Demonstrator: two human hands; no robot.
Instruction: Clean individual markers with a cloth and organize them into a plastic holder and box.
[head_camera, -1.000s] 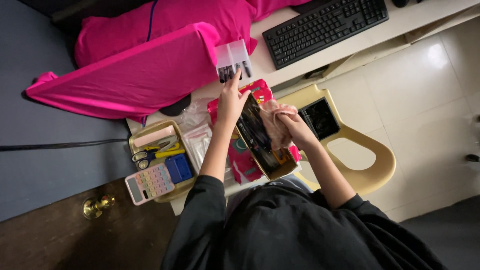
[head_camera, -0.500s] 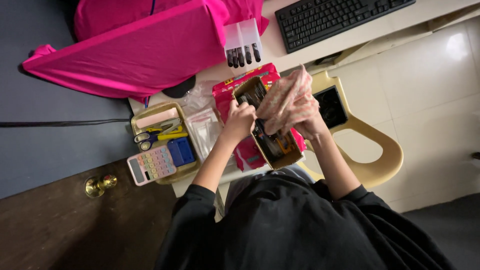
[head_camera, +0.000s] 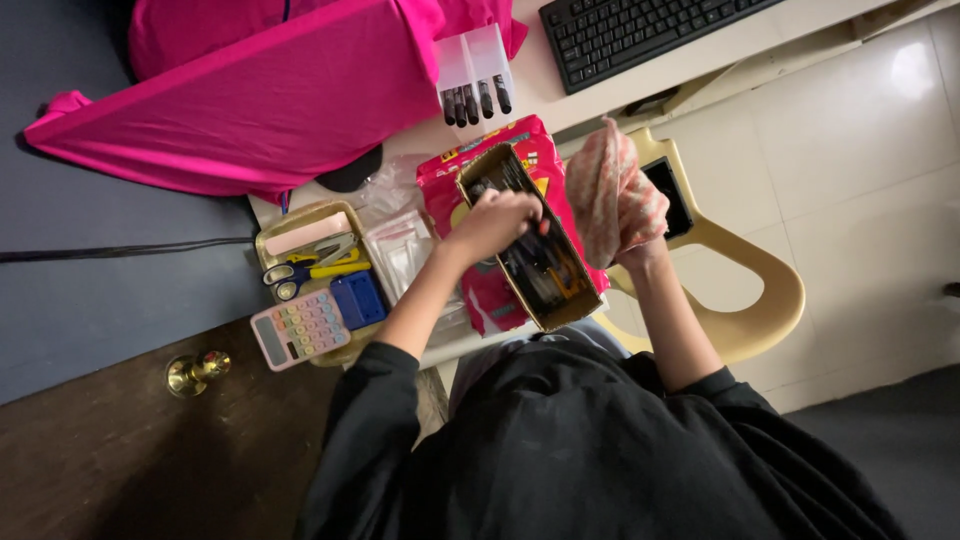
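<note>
L hand (head_camera: 497, 220) reached into long cardboard box (head_camera: 560, 300), fingers curled, grip w/ contents unclear, R hand (head_camera: 625, 225) clutched pink patterned cloth (head_camera: 605, 185) just right of box, calculator (head_camera: 300, 328) far left

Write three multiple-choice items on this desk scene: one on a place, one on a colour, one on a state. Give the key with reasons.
1. Where is the left hand?
A. Inside the long open box
B. On the keyboard
C. On the calculator

2. What colour is the cloth over the board at the top left?
A. Green
B. Bright pink
C. White

3. What is the right hand doing?
A. Resting flat and empty
B. Holding scissors
C. Gripping a patterned pinkish cloth

Key: 1 A, the fingers reach in among the box's dark contents. 2 B, the draped fabric is vivid pink. 3 C, the bunched cloth rises from the closed hand beside the box.
</note>
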